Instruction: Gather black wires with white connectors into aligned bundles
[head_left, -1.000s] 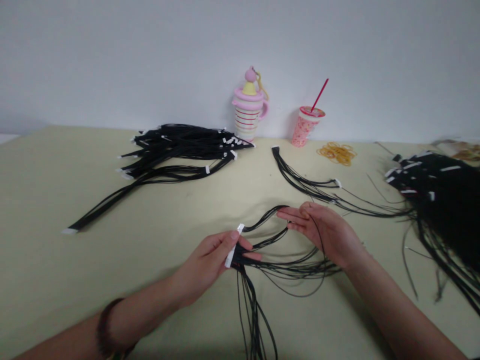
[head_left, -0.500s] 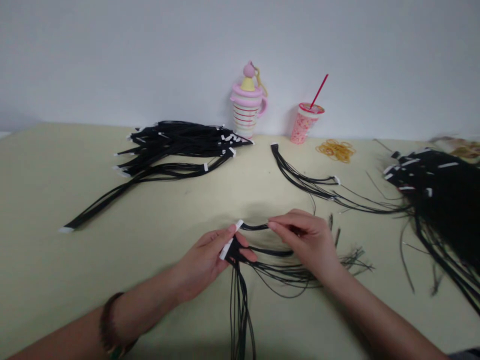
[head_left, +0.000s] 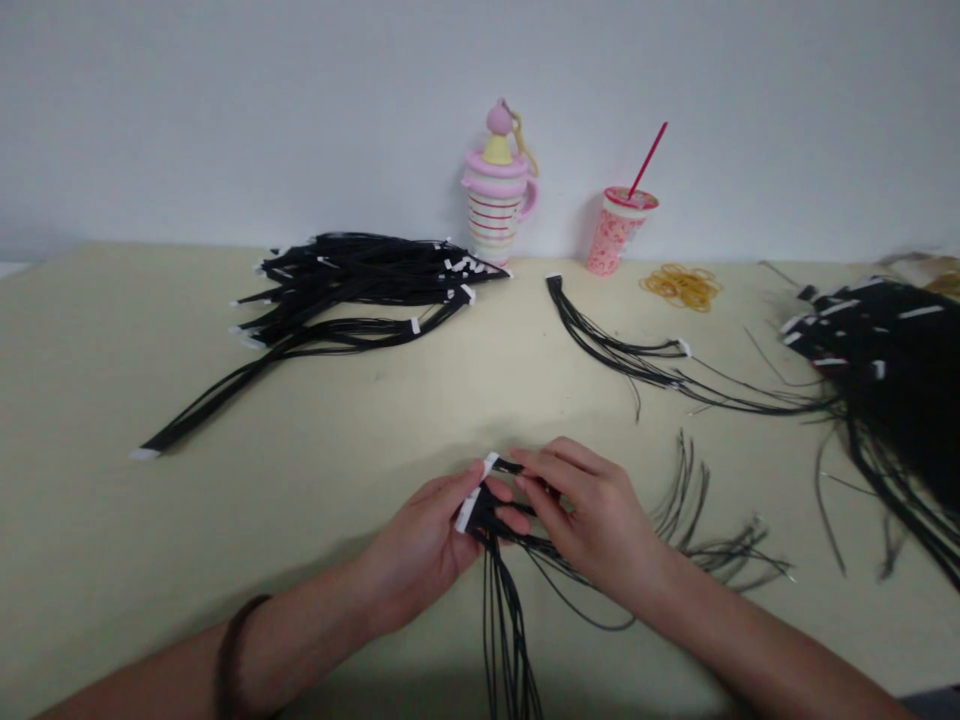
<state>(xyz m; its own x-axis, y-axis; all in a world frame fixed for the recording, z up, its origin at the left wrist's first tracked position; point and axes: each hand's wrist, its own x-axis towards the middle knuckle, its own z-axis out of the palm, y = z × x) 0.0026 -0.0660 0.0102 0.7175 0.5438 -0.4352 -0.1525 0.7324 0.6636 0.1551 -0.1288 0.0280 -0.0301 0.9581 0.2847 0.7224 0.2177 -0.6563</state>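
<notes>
Now the right hand [head_left: 592, 515] sits closer to the left hand [head_left: 424, 545] than in the preceding frame: the space between them has closed, and the right fingertips [head_left: 529, 482] grip the black wire bundle [head_left: 504, 640] just beside the left fingers. The left fingers and thumb stay clenched around the bundle at its white connector strip [head_left: 466, 510], which is tilted. Both hands are held above the front middle of the cream tabletop [head_left: 112, 420].

From the left hand, the bundle's strands hang toward the near edge of the tabletop. Its loose wire ends [head_left: 720, 530] now fan out farther to the right of the right hand, across the tabletop. A dark bracelet [head_left: 232, 650] circles the left wrist.

Well apart from the hands, a large pile of taped black wire bundles [head_left: 360, 280] lies along the far edge, left of center. A thinner wire bundle [head_left: 615, 350] lies right of center, and a dense black wire heap [head_left: 877, 340] crowds the right edge. Along the far edge by the wall stand a pink striped mug [head_left: 495, 190] and a pink cup with a red straw [head_left: 619, 230], with yellow rubber bands [head_left: 681, 288] just to their right.
</notes>
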